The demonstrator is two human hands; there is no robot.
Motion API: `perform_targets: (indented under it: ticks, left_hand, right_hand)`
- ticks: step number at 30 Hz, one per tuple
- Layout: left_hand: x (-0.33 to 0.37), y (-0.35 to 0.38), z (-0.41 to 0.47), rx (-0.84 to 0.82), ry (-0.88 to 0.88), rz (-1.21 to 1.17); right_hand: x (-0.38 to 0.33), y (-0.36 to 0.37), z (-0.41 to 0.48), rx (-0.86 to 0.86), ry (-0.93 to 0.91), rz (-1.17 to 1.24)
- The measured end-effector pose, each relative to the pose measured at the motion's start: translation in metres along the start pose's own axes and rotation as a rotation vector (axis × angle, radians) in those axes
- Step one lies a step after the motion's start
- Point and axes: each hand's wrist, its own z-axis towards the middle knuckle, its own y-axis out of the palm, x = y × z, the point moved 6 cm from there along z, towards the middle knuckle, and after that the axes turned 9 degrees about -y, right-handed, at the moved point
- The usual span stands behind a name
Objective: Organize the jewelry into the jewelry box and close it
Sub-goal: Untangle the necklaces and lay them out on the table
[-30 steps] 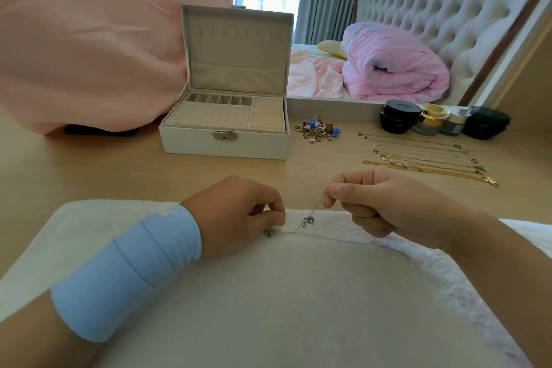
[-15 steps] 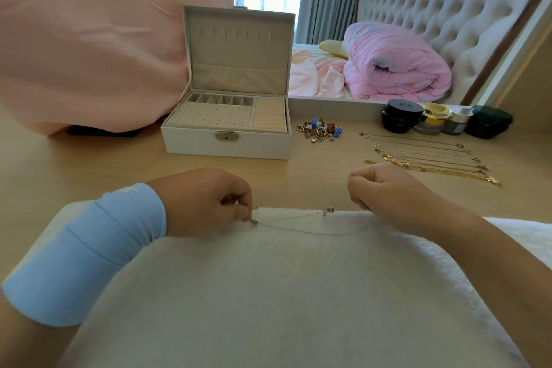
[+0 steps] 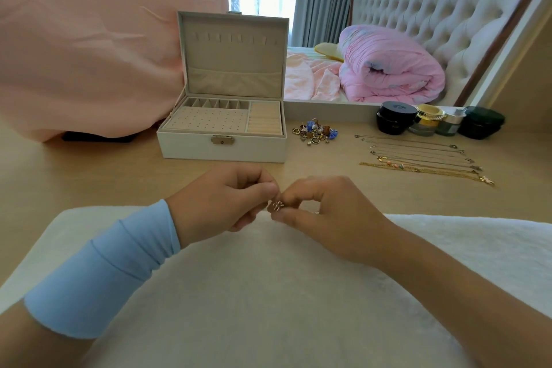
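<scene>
A: Where's the necklace (image 3: pixel 275 206)?
B: Pinched btw both hands, left hand (image 3: pixel 222 199) & right hand (image 3: pixel 325 215) fingers meeting over white towel (image 3: pixel 268 293).
A: Box?
B: Jewelry box (image 3: pixel 222 146) open, back on counter (image 3: pixel 89 170); other chains (image 3: pixel 418 158) to its right.

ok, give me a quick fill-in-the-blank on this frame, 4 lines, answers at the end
1. The jewelry box lid stands ____.
2. The left hand and right hand pinch one small metal piece over the white ____ cloth.
3. The loose necklaces lie on the table to the ____ of the box.
4. The left wrist wears a light ____ band.

Answers: open; fluffy; right; blue
</scene>
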Motion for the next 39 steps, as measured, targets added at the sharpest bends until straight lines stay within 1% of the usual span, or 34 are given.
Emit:
perform_targets:
  ticks: [3,8,13,17,20,22,24,27,29,31,33,34,35,36,37,38,39]
  left_hand:
    - [-0.002,0.002,0.002,0.002,-0.048,-0.046]
    - [-0.007,-0.003,0.005,0.033,-0.106,-0.099]
    - [-0.013,-0.001,0.007,0.017,-0.104,-0.02]
    - [-0.013,0.001,0.007,0.025,-0.098,0.029]
    - [-0.014,0.002,0.006,0.023,-0.114,0.02]
    - [-0.015,0.002,0.006,0.046,-0.118,0.038]
    - [-0.014,0.002,0.007,0.084,-0.087,0.119]
    - [-0.016,0.003,0.009,0.117,-0.035,0.229]
    - [-0.015,0.002,0.008,0.133,-0.027,0.323]
    - [-0.015,0.0,0.005,0.12,-0.037,0.506]
    - [-0.014,-0.002,0.002,0.118,-0.043,0.751]
    - [-0.012,-0.004,0.0,0.145,-0.014,0.837]
    - [-0.007,-0.005,-0.001,0.187,0.046,0.87]
    - [-0.001,-0.003,-0.003,0.231,0.13,0.818]
    - [0.004,-0.001,-0.003,0.246,0.192,0.673]
    - [0.008,0.003,-0.003,0.219,0.228,0.454]
    - [0.01,0.01,-0.001,0.144,0.224,0.204]
  right_hand:
    - [0.003,-0.007,-0.002,0.083,0.051,0.128]
    - [0.006,-0.014,-0.004,0.096,0.146,0.244]
    - [0.014,-0.013,-0.006,0.101,0.217,0.263]
    - [0.013,-0.014,-0.005,0.126,0.215,0.263]
    - [0.014,-0.013,-0.004,0.167,0.276,0.423]
    - [0.012,-0.012,-0.004,0.16,0.279,0.532]
    - [0.01,-0.011,-0.004,0.126,0.239,0.568]
    - [0.006,-0.01,-0.004,0.055,0.177,0.538]
    - [0.004,-0.01,-0.005,-0.009,0.168,0.545]
    - [0.005,-0.014,-0.007,-0.033,0.174,0.519]
    - [0.005,-0.021,-0.007,-0.031,0.159,0.45]
    - [0.005,-0.023,-0.007,-0.036,0.151,0.429]
    - [0.004,-0.025,-0.007,-0.041,0.15,0.414]
    - [0.005,-0.027,-0.006,-0.036,0.157,0.394]
    - [0.006,-0.029,-0.006,-0.022,0.165,0.37]
    - [0.007,-0.031,-0.005,-0.006,0.171,0.349]
    - [0.006,-0.031,-0.004,0.009,0.169,0.338]
